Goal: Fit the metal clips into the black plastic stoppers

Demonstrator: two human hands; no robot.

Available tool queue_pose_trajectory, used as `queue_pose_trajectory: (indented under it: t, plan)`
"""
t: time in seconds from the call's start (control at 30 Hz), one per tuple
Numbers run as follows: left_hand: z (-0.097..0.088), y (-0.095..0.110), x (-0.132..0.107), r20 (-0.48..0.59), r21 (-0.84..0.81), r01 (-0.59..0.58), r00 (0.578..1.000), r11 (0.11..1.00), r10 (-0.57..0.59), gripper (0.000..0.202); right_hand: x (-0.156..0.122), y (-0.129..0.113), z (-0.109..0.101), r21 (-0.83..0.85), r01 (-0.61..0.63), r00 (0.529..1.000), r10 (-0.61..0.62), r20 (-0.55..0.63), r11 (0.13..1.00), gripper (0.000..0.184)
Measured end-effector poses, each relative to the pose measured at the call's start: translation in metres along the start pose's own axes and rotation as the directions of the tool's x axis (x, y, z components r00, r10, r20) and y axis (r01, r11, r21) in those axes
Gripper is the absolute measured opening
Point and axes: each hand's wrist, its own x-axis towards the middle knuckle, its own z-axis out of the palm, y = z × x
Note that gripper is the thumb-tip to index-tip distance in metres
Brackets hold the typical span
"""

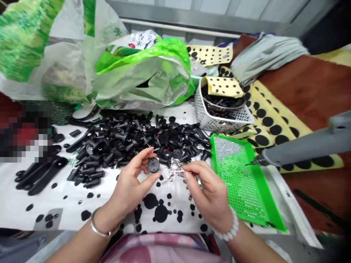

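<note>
My left hand [131, 179] grips a round dark grey plastic cap [153, 165] by its edge, with the flat, notched face turned toward me. Opposite it, my right hand [208, 190] pinches a small shiny metal piece [179, 170] between thumb and forefinger. Under and around those fingertips lie several loose metal pieces [168, 178], too small to make out well. Just beyond both hands spreads a heap of black plastic parts [120, 138], mostly short tubes and round caps.
A green perforated tray [246, 193] holding small screws [226, 148] lies to the right, with a grey power screwdriver [304, 144] over it. Behind stand a white basket [225, 124] and green-white plastic bags [148, 80]. Black handles [46, 175] lie left. Yellow dotted sheets [270, 117] cover the right.
</note>
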Motion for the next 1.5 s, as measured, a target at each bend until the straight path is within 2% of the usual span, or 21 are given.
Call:
queue_pose_trajectory:
  t: [0.1,0.2,0.5,0.67,0.73,0.9,1.07,1.17,1.23,1.3,1.4,1.47,1.5]
  plan:
    - [0.001,0.000,-0.007,0.025,0.232,-0.121,0.993,0.965,0.118,0.057,0.003,-0.004,0.004,0.016,0.008,1.000,-0.008,0.005,1.000,0.016]
    - [0.002,0.001,-0.011,0.066,0.357,-0.197,0.980,0.913,0.185,0.057,0.004,-0.007,0.009,0.010,0.044,0.999,-0.044,0.025,0.999,0.016]
    - [0.009,0.007,-0.017,0.178,0.513,-0.351,0.936,0.783,0.303,0.053,0.004,-0.007,0.014,-0.166,0.175,0.976,-0.148,0.162,0.970,0.019]
    - [0.012,0.007,-0.018,0.224,0.600,-0.451,0.888,0.661,0.402,0.053,0.004,-0.014,0.011,-0.331,0.223,0.959,-0.146,0.244,0.917,0.026]
    - [0.014,0.005,-0.017,0.241,0.629,-0.480,0.868,0.612,0.434,0.053,0.004,-0.017,0.010,-0.387,0.207,0.959,-0.108,0.263,0.899,0.027]
    - [0.018,-0.002,-0.018,0.275,0.681,-0.507,0.845,0.528,0.458,0.053,0.005,-0.018,0.015,-0.382,0.038,0.956,0.077,0.283,0.923,0.021]
    - [0.020,-0.004,-0.018,0.310,0.659,-0.564,0.807,0.499,0.503,0.056,0.011,-0.019,0.022,-0.352,-0.024,0.938,0.143,0.316,0.936,0.016]
    - [0.019,-0.002,-0.015,0.272,0.662,-0.547,0.813,0.513,0.515,0.054,0.014,-0.017,0.022,-0.118,-0.113,0.929,0.147,0.339,0.987,0.015]
    - [0.018,-0.001,-0.013,0.253,0.649,-0.535,0.823,0.542,0.509,0.052,0.014,-0.012,0.021,0.078,-0.222,0.924,0.184,0.335,0.972,0.016]
    - [0.017,0.000,-0.012,0.248,0.615,-0.521,0.841,0.592,0.482,0.050,0.012,-0.005,0.021,0.249,-0.374,0.902,0.288,0.321,0.894,0.017]
    - [0.016,-0.001,-0.013,0.221,0.543,-0.470,0.880,0.696,0.422,0.052,0.008,0.003,0.021,0.449,-0.596,0.802,0.461,0.381,0.666,0.015]
    - [0.016,-0.003,-0.013,0.185,0.493,-0.416,0.908,0.764,0.375,0.056,0.007,0.006,0.021,0.500,-0.662,0.749,0.515,0.418,0.558,0.013]
    - [0.017,-0.004,-0.014,0.170,0.470,-0.395,0.918,0.790,0.358,0.057,0.006,0.006,0.021,0.504,-0.673,0.739,0.527,0.419,0.542,0.013]
